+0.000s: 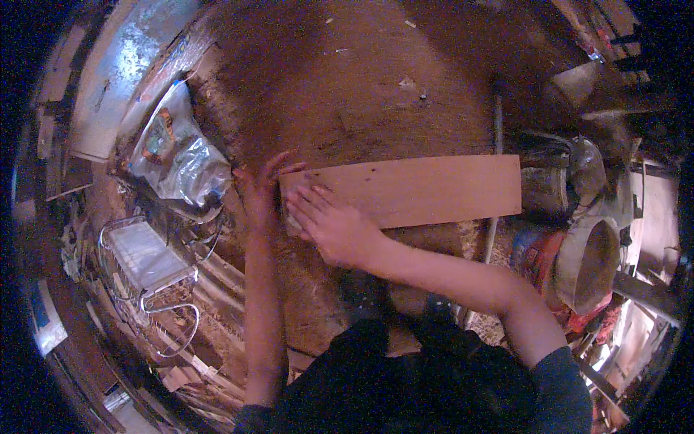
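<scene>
A long, flat wooden board [434,189] lies crosswise in front of me, with a few dark marks along its far edge. My right hand [332,226] presses down on the board's left end, fingers stretched forward and close together. A small pale patch shows under its fingertips; what it is cannot be made out. Beside that same end is my left hand [262,189], its fingers spread and slightly blurred. Its fingertips reach the board's far left corner, and no held object shows in it.
At left are a clear plastic bag [184,159] and a metal-framed chair [148,253] with a pale seat. To the right stand a dark bucket-like container [546,189] and a round, open-mouthed container [587,266] next to red material. Scrap wood strips lie at lower left.
</scene>
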A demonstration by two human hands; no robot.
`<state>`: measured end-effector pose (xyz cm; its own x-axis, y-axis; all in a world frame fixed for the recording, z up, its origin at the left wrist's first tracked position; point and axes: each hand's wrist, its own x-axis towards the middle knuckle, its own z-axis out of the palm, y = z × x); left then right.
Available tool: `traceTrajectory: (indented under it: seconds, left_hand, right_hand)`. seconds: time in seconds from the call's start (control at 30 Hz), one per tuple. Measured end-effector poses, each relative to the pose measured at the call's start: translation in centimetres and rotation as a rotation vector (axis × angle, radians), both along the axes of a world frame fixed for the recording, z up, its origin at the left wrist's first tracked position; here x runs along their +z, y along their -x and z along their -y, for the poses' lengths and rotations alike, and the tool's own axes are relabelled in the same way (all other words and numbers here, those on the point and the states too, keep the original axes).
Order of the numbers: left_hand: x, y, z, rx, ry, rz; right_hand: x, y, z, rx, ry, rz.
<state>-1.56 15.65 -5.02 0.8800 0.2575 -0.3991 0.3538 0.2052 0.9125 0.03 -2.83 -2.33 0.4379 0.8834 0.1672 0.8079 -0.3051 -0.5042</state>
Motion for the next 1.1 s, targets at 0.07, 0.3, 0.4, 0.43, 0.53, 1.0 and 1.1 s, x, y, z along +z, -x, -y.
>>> traceTrajectory:
  seconds: [0.07, 0.3, 0.4, 0.43, 0.53, 1.0, 1.1]
  left_hand:
    - [0.1, -0.1, 0.1, 0.016, 0.167, -0.008]
    - [0.1, -0.5, 0.0, -0.04, -0.008, -0.04]
    - [0.3, -0.4, 0.0, -0.038, -0.042, -0.022]
    - [0.3, -0.4, 0.1, -0.03, -0.048, -0.013]
    - [0.4, -0.6, 0.2, -0.027, -0.024, -0.038]
    - [-0.2, -1.4, 1.3, 0.015, -0.458, -0.041]
    - [-0.9, -1.5, 1.4, 0.063, -0.507, -0.013]
  right_hand:
    - [0.4, 0.9, 2.2, 0.018, -0.003, -0.06]
    - [0.8, 0.1, 13.5, -0.322, 0.134, -0.161]
    - [1.0, -0.2, 18.4, -0.509, 0.179, -0.082]
    - [1.0, -0.3, 19.7, -0.587, 0.199, -0.072]
    - [0.9, -0.8, 23.1, -0.767, 0.266, -0.019]
    - [-0.5, -5.3, 23.4, -1.234, 0.011, -0.169]
    - [-0.7, -7.8, 24.7, -1.308, -0.14, -0.539]
